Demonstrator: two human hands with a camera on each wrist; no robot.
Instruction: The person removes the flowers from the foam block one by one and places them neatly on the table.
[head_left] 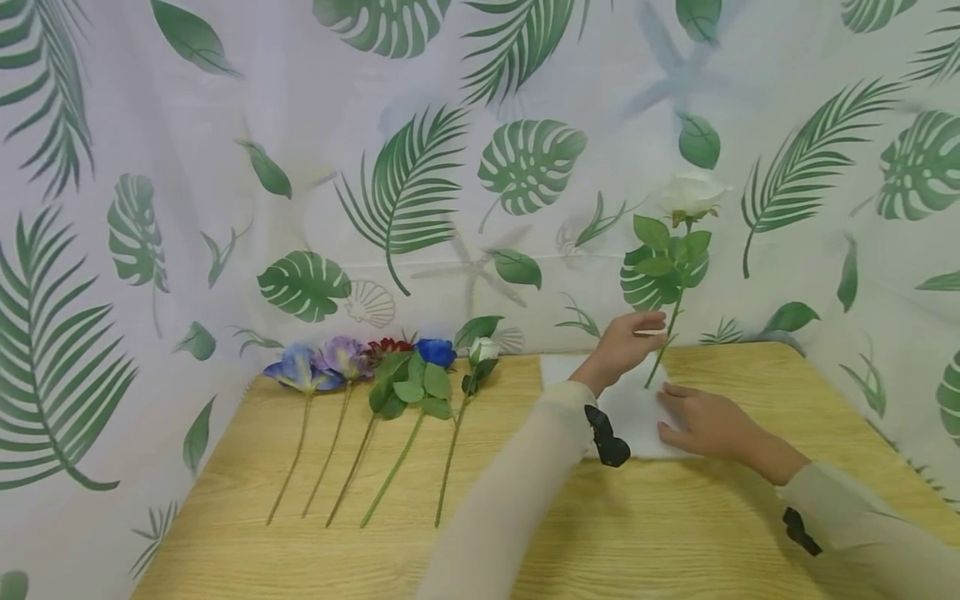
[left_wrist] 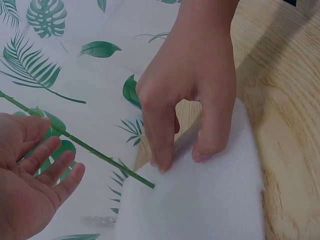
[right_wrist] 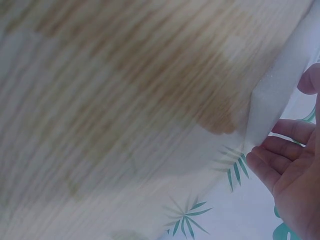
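A white rose (head_left: 690, 196) with green leaves stands nearly upright, its stem (left_wrist: 100, 153) meeting the top of a white foam block (head_left: 637, 423). Just beside the stem, my left hand (head_left: 624, 346) has loosely extended fingers, not wrapped round it. In the left wrist view the stem passes right by those fingers (left_wrist: 57, 172). My right hand (head_left: 712, 421) rests on the block's right side, thumb and fingers apart. Its fingertips touch the foam, as the right wrist view also shows along the foam edge (right_wrist: 267, 107).
Several flowers lie in a row at left: a blue-violet one (head_left: 303, 369), a purple one (head_left: 345, 357), a red one (head_left: 390, 347), a dark blue one (head_left: 437, 352) and a white bud (head_left: 483, 350). Behind the wooden table (head_left: 375, 562) hangs a leaf-patterned cloth (head_left: 450, 75).
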